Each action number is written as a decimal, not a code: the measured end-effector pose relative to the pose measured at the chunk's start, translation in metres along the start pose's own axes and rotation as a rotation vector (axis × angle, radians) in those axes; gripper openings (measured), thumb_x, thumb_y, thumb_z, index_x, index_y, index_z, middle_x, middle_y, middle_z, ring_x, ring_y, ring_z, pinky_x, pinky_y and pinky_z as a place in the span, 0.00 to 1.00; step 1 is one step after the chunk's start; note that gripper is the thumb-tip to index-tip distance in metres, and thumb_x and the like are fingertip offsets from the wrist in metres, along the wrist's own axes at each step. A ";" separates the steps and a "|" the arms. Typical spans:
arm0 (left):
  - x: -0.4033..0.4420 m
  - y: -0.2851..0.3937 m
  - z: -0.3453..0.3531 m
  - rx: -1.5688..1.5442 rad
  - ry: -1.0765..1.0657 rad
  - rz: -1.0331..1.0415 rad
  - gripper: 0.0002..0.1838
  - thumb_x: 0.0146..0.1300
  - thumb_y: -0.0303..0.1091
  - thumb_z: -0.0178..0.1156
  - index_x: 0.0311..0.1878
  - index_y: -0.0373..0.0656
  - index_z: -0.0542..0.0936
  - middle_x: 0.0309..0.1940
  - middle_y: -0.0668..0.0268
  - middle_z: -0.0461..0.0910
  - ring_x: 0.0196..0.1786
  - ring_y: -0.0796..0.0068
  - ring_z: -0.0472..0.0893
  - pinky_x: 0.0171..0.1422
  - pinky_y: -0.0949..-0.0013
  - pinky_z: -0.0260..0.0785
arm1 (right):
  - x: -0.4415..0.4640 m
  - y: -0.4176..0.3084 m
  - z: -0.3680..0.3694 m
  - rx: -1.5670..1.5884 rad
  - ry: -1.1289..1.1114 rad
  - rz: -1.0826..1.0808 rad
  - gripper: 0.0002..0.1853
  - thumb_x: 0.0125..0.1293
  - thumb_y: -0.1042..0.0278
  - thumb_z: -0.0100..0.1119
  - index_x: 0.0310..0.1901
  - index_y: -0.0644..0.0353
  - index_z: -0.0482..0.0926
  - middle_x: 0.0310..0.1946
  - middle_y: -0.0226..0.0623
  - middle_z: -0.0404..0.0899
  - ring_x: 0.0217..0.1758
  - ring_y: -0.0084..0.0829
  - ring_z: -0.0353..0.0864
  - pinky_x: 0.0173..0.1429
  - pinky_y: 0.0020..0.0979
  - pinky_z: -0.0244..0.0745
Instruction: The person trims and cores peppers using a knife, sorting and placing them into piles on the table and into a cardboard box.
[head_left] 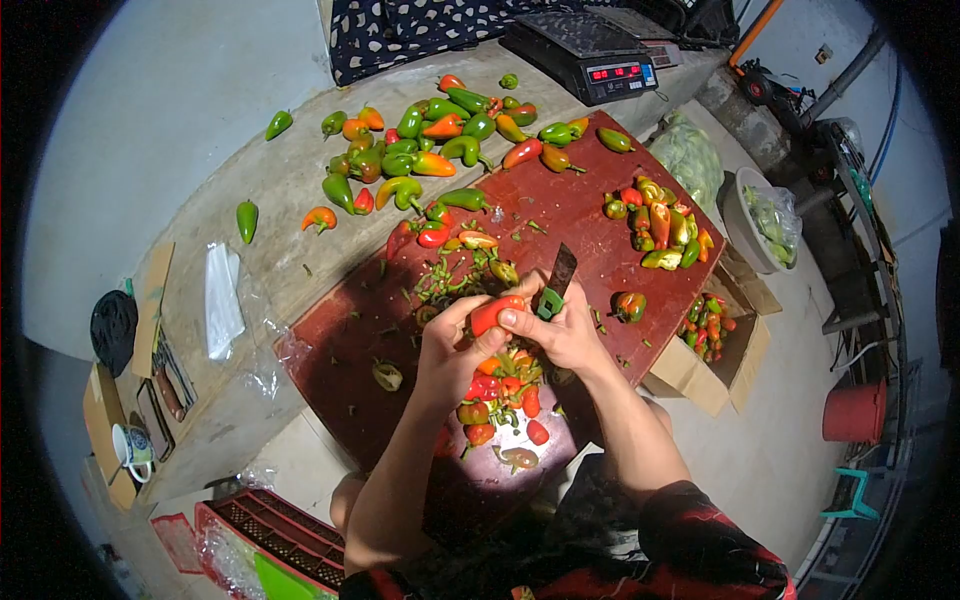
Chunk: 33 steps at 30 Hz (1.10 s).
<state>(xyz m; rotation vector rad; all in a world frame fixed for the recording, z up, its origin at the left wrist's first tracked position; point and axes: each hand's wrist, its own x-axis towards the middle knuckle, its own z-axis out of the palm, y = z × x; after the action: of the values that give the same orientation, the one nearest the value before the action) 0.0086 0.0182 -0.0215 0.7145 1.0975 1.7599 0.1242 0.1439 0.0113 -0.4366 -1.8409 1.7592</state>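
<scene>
Both hands meet over the red table (335,370). A red pepper (492,315) is held between them, with my left hand (450,345) closed round its left side. The thumb of my right hand (565,325) presses on the pepper's right side. That same hand also grips a knife (557,285) with a green handle, its dark blade pointing up and away. Just beyond the hands lies a heap of green stems and scraps (445,275). Below them, red and orange pepper pieces (480,412) are gathered near the table's front edge.
Whole peppers (400,160) are spread over the concrete ledge (290,175). Cut peppers (660,225) sit at the table's right. A digital scale (585,65) stands at the back. On the floor are a cardboard box (745,365) of peppers and a tub (745,225); a red crate (270,535) is lower left.
</scene>
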 end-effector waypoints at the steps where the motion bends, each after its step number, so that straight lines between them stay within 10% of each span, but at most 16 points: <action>1: 0.000 0.000 0.000 -0.001 -0.003 0.000 0.21 0.66 0.32 0.66 0.58 0.32 0.74 0.46 0.63 0.81 0.47 0.78 0.80 0.52 0.73 0.73 | 0.000 0.001 -0.002 0.000 0.000 -0.001 0.08 0.63 0.68 0.71 0.35 0.60 0.80 0.25 0.19 0.72 0.28 0.13 0.67 0.32 0.21 0.62; 10: 0.006 0.011 -0.007 0.284 0.274 0.115 0.20 0.63 0.20 0.60 0.59 0.33 0.72 0.49 0.63 0.80 0.49 0.78 0.79 0.55 0.72 0.73 | 0.009 -0.001 -0.009 -0.099 0.063 0.003 0.22 0.57 0.67 0.75 0.51 0.65 0.79 0.24 0.18 0.70 0.26 0.11 0.65 0.32 0.19 0.62; 16: 0.003 0.016 -0.007 0.050 0.308 0.148 0.20 0.62 0.18 0.60 0.58 0.33 0.73 0.49 0.63 0.79 0.51 0.77 0.79 0.58 0.73 0.71 | 0.004 0.006 -0.003 -0.949 0.111 -0.194 0.11 0.50 0.67 0.69 0.27 0.61 0.74 0.23 0.47 0.78 0.28 0.52 0.81 0.33 0.47 0.76; 29: -0.004 0.004 0.005 -0.181 0.175 0.117 0.22 0.62 0.19 0.63 0.59 0.31 0.71 0.50 0.63 0.79 0.53 0.77 0.77 0.62 0.71 0.68 | 0.014 0.013 -0.006 -1.226 0.153 -0.245 0.03 0.55 0.70 0.57 0.26 0.56 0.77 0.18 0.44 0.77 0.22 0.49 0.81 0.29 0.50 0.75; 33: -0.003 0.019 0.005 -0.232 0.088 0.176 0.31 0.61 0.41 0.69 0.61 0.35 0.68 0.49 0.64 0.75 0.48 0.76 0.72 0.51 0.68 0.62 | 0.037 0.006 -0.057 -1.302 0.410 0.006 0.06 0.54 0.68 0.64 0.29 0.60 0.78 0.24 0.52 0.80 0.31 0.55 0.83 0.37 0.51 0.78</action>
<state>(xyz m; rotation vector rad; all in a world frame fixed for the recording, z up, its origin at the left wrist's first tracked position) 0.0068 0.0135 -0.0024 0.6106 0.8897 2.0459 0.1276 0.2120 0.0105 -1.1404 -2.3841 0.1794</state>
